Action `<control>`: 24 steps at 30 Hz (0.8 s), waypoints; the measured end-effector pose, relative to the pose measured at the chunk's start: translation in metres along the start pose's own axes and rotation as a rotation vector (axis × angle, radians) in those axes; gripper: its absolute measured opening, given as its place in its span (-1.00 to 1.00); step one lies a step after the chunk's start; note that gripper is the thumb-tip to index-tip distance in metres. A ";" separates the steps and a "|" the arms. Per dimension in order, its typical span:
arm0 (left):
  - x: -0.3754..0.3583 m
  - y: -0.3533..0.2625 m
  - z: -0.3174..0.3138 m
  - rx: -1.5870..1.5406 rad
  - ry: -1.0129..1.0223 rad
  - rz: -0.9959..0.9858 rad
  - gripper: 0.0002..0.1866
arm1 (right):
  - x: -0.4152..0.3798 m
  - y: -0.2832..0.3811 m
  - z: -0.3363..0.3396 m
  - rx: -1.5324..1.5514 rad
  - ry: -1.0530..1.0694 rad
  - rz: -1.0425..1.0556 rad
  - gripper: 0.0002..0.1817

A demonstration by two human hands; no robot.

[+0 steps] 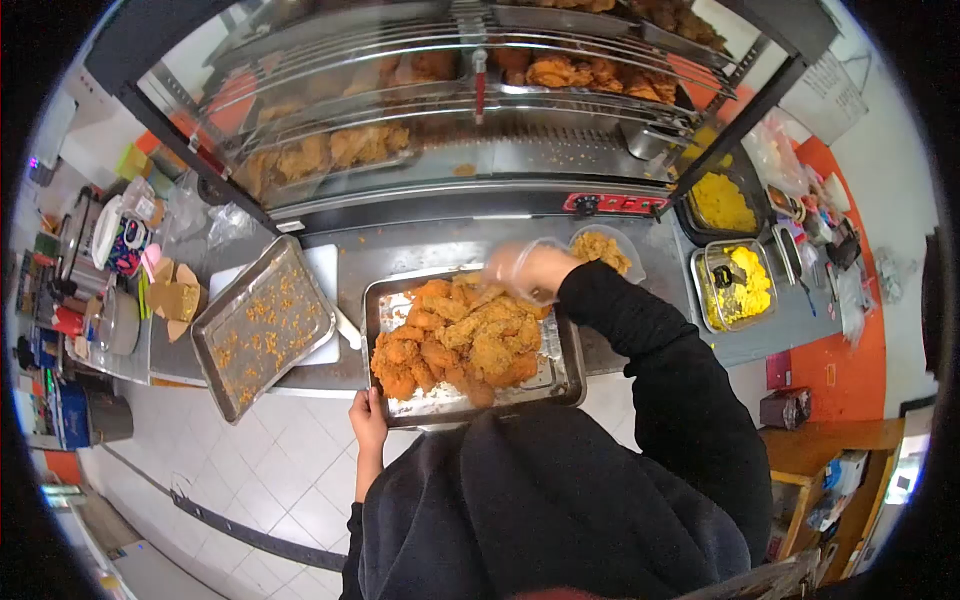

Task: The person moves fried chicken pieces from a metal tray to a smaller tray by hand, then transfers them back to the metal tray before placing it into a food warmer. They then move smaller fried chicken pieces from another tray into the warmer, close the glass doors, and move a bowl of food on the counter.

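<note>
A metal tray point(573, 375) heaped with breaded fried chicken point(465, 335) is in front of me, partly over the counter's near edge. My left hand point(369, 420) grips the tray's near left corner, its thumb up at the rim. Over the far right part of the heap is my right hand point(525, 270), in what looks like a clear plastic glove. Motion smears its fingers, so whether they hold a piece cannot be made out. Just beyond that wrist stands a clear bowl point(632, 255) with more fried pieces.
A second metal tray point(262, 330) with only crumbs lies left on a white board point(325, 268). Behind the counter edge rises a glass warming cabinet point(420, 200) with chicken on racks. Tubs of yellow food point(738, 285) stand at right. An opened carton point(175, 298) sits at left.
</note>
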State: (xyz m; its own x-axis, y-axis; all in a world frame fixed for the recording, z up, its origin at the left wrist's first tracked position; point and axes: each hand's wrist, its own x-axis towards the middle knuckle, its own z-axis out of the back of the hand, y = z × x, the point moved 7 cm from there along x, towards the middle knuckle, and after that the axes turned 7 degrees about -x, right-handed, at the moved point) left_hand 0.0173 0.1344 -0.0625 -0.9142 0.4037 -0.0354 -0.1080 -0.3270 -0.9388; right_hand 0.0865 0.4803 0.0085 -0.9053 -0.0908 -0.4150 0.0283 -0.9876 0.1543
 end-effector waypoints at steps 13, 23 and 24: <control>0.003 0.013 -0.003 -0.130 0.060 -0.015 -0.64 | -0.044 0.025 0.006 0.075 -0.254 -0.329 -0.68; 0.011 0.007 -0.004 -0.202 0.069 -0.042 -0.65 | -0.185 0.036 -0.112 0.360 -0.336 -0.883 -0.68; 0.012 -0.001 -0.003 -0.120 0.082 -0.070 -0.64 | -0.185 0.038 -0.129 0.660 -0.466 -0.912 -0.66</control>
State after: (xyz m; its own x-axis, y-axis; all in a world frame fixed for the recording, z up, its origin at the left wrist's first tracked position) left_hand 0.0075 0.1416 -0.0632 -0.8705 0.4920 0.0088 -0.1187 -0.1926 -0.9741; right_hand 0.3094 0.4433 -0.0247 -0.5499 0.7910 -0.2684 -0.7956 -0.3982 0.4565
